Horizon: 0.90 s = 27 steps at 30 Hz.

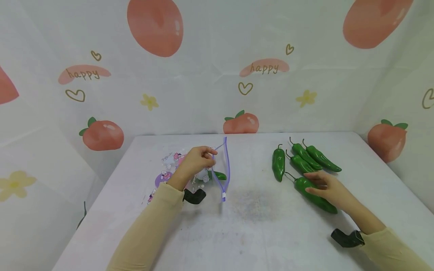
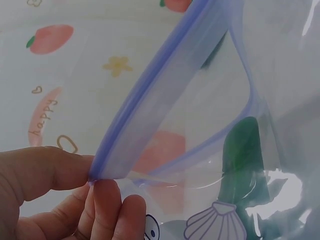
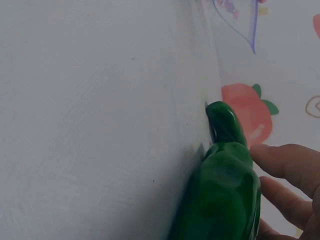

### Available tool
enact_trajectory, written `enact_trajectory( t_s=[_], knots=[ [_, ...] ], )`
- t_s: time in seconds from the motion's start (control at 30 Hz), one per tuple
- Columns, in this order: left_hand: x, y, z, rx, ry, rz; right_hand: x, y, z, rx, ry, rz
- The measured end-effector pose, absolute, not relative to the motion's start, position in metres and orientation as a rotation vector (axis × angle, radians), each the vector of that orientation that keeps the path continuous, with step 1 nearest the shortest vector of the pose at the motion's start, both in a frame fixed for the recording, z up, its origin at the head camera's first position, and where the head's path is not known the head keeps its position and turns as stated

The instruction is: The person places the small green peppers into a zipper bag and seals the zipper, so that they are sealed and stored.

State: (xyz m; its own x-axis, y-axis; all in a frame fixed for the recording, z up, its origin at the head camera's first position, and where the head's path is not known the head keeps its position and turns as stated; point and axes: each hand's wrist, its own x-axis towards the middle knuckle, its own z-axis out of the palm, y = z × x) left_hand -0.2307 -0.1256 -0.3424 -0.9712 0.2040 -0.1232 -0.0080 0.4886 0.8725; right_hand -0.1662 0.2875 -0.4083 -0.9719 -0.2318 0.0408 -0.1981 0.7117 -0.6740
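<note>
My left hand (image 1: 200,162) pinches the purple rim of a clear zip bag (image 2: 135,105) between thumb and fingers, and the bag's mouth gapes to the right. A green pepper (image 2: 242,155) lies inside the bag, behind its printed cartoon film. On the right, my right hand (image 1: 327,188) hovers over the nearest green pepper (image 1: 315,195), with thumb and fingers apart. In the right wrist view a fingertip meets the edge of a pepper (image 3: 220,195), and the fingers are not wrapped round it. Whether it presses on the pepper is unclear.
Several more green peppers lie just behind my right hand, one pepper (image 1: 278,163) standing a little apart to the left. The white table (image 1: 244,233) ends at a fruit-printed backdrop (image 1: 203,94). A black band (image 1: 347,239) sits by my right cuff.
</note>
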Motion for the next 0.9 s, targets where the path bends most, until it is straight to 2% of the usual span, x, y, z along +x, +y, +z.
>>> enact_trajectory(
  t_s=[0.9],
  knots=[
    [-0.2309,-0.1260,-0.3415,0.184,2.531,1.496,-0.1660,0.2938,-0.4085,-0.348,2.803,-0.989]
  ],
)
